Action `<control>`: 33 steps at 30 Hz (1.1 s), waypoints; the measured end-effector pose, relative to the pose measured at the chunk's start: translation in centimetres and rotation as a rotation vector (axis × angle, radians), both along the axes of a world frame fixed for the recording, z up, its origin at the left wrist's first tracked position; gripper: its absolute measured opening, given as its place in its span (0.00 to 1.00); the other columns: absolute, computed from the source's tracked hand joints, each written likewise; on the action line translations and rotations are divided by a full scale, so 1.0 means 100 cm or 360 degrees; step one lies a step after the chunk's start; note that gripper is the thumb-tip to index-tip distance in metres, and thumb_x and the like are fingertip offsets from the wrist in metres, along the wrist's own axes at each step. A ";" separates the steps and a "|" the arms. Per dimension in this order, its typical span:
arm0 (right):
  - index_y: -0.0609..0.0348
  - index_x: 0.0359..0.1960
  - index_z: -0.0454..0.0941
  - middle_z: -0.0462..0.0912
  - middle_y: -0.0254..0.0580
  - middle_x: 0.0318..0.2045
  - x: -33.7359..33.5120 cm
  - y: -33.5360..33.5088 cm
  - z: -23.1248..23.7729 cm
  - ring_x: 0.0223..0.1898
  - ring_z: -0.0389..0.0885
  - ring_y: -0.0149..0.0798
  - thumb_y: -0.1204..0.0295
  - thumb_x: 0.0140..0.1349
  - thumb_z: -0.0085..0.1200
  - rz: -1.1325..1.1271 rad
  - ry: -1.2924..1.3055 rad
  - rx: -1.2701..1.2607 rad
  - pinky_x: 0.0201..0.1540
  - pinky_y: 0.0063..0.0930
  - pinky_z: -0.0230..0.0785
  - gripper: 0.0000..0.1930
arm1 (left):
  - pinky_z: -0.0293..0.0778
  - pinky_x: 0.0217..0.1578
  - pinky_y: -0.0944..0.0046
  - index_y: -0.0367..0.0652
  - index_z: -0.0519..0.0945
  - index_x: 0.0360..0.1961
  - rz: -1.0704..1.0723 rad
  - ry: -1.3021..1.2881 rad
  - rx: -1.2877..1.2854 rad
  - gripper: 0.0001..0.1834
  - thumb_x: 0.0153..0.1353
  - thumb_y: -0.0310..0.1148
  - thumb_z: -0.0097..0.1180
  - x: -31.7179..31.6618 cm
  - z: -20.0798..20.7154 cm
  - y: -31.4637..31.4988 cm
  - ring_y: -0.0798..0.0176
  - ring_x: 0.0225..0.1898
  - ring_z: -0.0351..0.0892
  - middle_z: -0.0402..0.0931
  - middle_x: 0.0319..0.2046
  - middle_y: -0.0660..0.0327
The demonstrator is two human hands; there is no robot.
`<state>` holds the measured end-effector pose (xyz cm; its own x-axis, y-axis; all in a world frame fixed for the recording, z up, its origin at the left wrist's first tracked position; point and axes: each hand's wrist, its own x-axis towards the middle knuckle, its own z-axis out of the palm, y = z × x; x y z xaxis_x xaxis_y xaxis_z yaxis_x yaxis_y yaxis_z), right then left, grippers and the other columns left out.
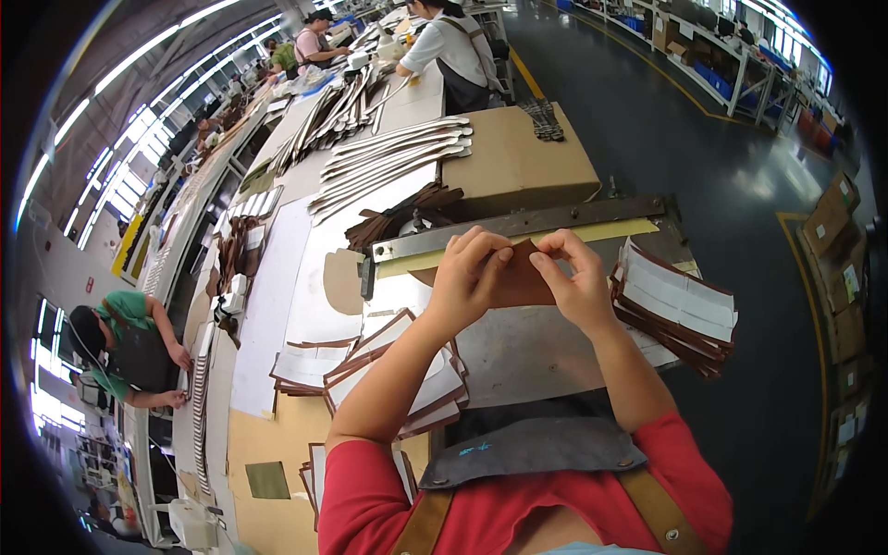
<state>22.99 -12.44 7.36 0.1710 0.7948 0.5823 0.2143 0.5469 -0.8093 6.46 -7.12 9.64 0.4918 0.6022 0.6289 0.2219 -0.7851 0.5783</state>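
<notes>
Between my two hands is a brown leather piece [520, 283], held up over a metal plate [518, 356]. My left hand [470, 270] pinches its upper edge with thumb and forefinger. My right hand [573, 273] grips the same edge a little to the right, thumb toward me. Behind the hands runs a long metal bar [527, 225] with a yellow strip [407, 264] beneath it. Stacks of brown pieces with white backing lie on both sides: one stack [680, 301] beside my right forearm, another stack [370, 356] beside my left forearm.
Beyond the bar stands a cardboard box [523, 157], with brown strips [407, 213] next to it. Long white-and-brown strips [398, 157] lie farther back on the table. A person in green [129, 342] works at the left; another person [453, 55] stands at the far end.
</notes>
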 end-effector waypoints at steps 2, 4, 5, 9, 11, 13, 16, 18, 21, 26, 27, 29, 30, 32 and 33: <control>0.63 0.33 0.73 0.76 0.34 0.28 0.002 -0.005 0.000 0.32 0.74 0.27 0.77 0.58 0.54 -0.0073 0.0044 0.0049 0.39 0.21 0.67 0.04 | 0.61 0.37 0.64 0.42 0.75 0.33 -0.0002 0.0033 0.0037 0.02 0.59 0.26 0.52 0.001 -0.001 0.000 0.57 0.32 0.70 0.72 0.27 0.60; 0.62 0.35 0.73 0.74 0.29 0.28 0.008 -0.009 0.001 0.32 0.71 0.23 0.77 0.60 0.53 -0.0139 0.0170 0.0032 0.38 0.17 0.64 0.04 | 0.60 0.38 0.64 0.43 0.75 0.33 0.0007 0.0089 0.0050 0.02 0.58 0.26 0.52 -0.004 -0.004 0.004 0.58 0.32 0.70 0.72 0.27 0.61; 0.61 0.35 0.73 0.73 0.28 0.29 0.015 -0.011 0.001 0.32 0.70 0.21 0.77 0.60 0.52 -0.0069 0.0345 0.0044 0.37 0.15 0.63 0.04 | 0.60 0.38 0.63 0.43 0.75 0.33 0.0009 0.0125 0.0057 0.02 0.58 0.27 0.52 -0.008 -0.007 0.005 0.58 0.32 0.70 0.72 0.27 0.61; 0.61 0.37 0.72 0.72 0.27 0.31 0.044 -0.017 -0.001 0.33 0.67 0.20 0.77 0.61 0.52 -0.0073 0.0504 0.0039 0.38 0.13 0.61 0.04 | 0.60 0.39 0.63 0.43 0.75 0.33 0.0004 0.0216 0.0101 0.02 0.59 0.28 0.52 -0.023 -0.023 0.005 0.57 0.30 0.70 0.72 0.27 0.62; 0.60 0.39 0.72 0.74 0.34 0.36 0.048 -0.017 0.004 0.39 0.70 0.27 0.77 0.59 0.54 -0.0391 0.0082 0.0221 0.45 0.21 0.63 0.07 | 0.61 0.40 0.63 0.44 0.75 0.32 0.0044 0.0246 0.0236 0.02 0.58 0.28 0.53 -0.024 -0.023 0.002 0.58 0.30 0.70 0.71 0.26 0.62; 0.59 0.42 0.72 0.75 0.40 0.41 0.042 -0.014 0.022 0.46 0.72 0.34 0.76 0.56 0.56 -0.0972 -0.0615 0.0641 0.52 0.30 0.63 0.12 | 0.61 0.40 0.62 0.44 0.74 0.32 0.0133 0.0291 0.0475 0.02 0.57 0.28 0.54 -0.022 -0.013 -0.003 0.59 0.29 0.71 0.71 0.26 0.63; 0.56 0.50 0.70 0.71 0.46 0.50 0.020 -0.033 0.045 0.56 0.66 0.39 0.74 0.50 0.60 -0.0779 -0.1368 0.0479 0.60 0.40 0.57 0.23 | 0.63 0.39 0.61 0.44 0.75 0.33 0.0244 0.0477 0.0887 0.05 0.53 0.26 0.56 -0.017 0.004 -0.014 0.58 0.30 0.71 0.73 0.28 0.64; 0.55 0.46 0.76 0.78 0.38 0.37 0.013 -0.035 0.046 0.44 0.76 0.35 0.74 0.50 0.59 -0.0672 -0.1612 0.0514 0.58 0.40 0.61 0.18 | 0.63 0.42 0.60 0.45 0.75 0.34 0.0309 0.0560 0.1033 0.07 0.52 0.27 0.58 -0.013 0.011 -0.019 0.60 0.31 0.72 0.74 0.29 0.66; 0.55 0.34 0.81 0.78 0.32 0.18 0.021 -0.025 0.037 0.27 0.79 0.36 0.76 0.53 0.55 -0.0629 -0.1630 0.0619 0.51 0.39 0.67 0.07 | 0.62 0.51 0.57 0.45 0.75 0.41 0.0406 0.0618 0.1141 0.14 0.52 0.29 0.59 -0.007 0.020 -0.024 0.60 0.44 0.73 0.75 0.42 0.64; 0.56 0.40 0.80 0.84 0.39 0.36 0.101 -0.042 0.066 0.35 0.81 0.40 0.77 0.57 0.52 -0.1060 -0.1598 0.0442 0.47 0.35 0.69 0.10 | 0.59 0.55 0.54 0.46 0.70 0.53 0.0813 0.0767 0.0773 0.22 0.55 0.32 0.57 -0.045 0.026 -0.044 0.54 0.54 0.67 0.68 0.54 0.60; 0.57 0.42 0.79 0.83 0.41 0.37 0.116 -0.051 0.066 0.38 0.81 0.40 0.79 0.57 0.52 -0.1195 -0.1553 0.0440 0.46 0.34 0.70 0.11 | 0.58 0.55 0.52 0.46 0.70 0.53 0.0844 0.0934 0.0506 0.22 0.56 0.35 0.56 -0.067 0.016 -0.051 0.54 0.55 0.67 0.68 0.55 0.58; 0.57 0.43 0.79 0.83 0.42 0.39 0.144 -0.075 0.058 0.41 0.81 0.42 0.81 0.57 0.51 -0.1431 -0.1568 0.0504 0.45 0.33 0.71 0.13 | 0.56 0.57 0.49 0.45 0.69 0.55 0.0854 0.1259 0.0014 0.23 0.59 0.39 0.54 -0.102 -0.010 -0.063 0.51 0.57 0.65 0.65 0.57 0.56; 0.57 0.43 0.79 0.83 0.42 0.39 0.155 -0.086 0.052 0.41 0.81 0.42 0.81 0.56 0.50 -0.1497 -0.1621 0.0535 0.45 0.33 0.71 0.13 | 0.55 0.58 0.48 0.46 0.67 0.57 0.0872 0.1430 -0.0210 0.24 0.60 0.40 0.52 -0.116 -0.024 -0.070 0.50 0.58 0.64 0.64 0.58 0.55; 0.58 0.43 0.79 0.82 0.43 0.40 0.165 -0.103 0.015 0.42 0.81 0.43 0.81 0.55 0.49 -0.1263 -0.1803 0.0194 0.46 0.34 0.72 0.14 | 0.50 0.61 0.44 0.47 0.64 0.60 0.0877 0.1515 -0.0415 0.26 0.63 0.44 0.47 -0.135 -0.062 -0.086 0.46 0.62 0.58 0.61 0.61 0.52; 0.58 0.43 0.79 0.82 0.43 0.41 0.170 -0.112 -0.011 0.42 0.81 0.44 0.82 0.55 0.48 -0.1134 -0.1885 0.0024 0.46 0.35 0.72 0.14 | 0.43 0.63 0.41 0.48 0.59 0.64 0.0752 0.1592 -0.0574 0.29 0.64 0.47 0.44 -0.137 -0.079 -0.092 0.45 0.67 0.49 0.54 0.65 0.52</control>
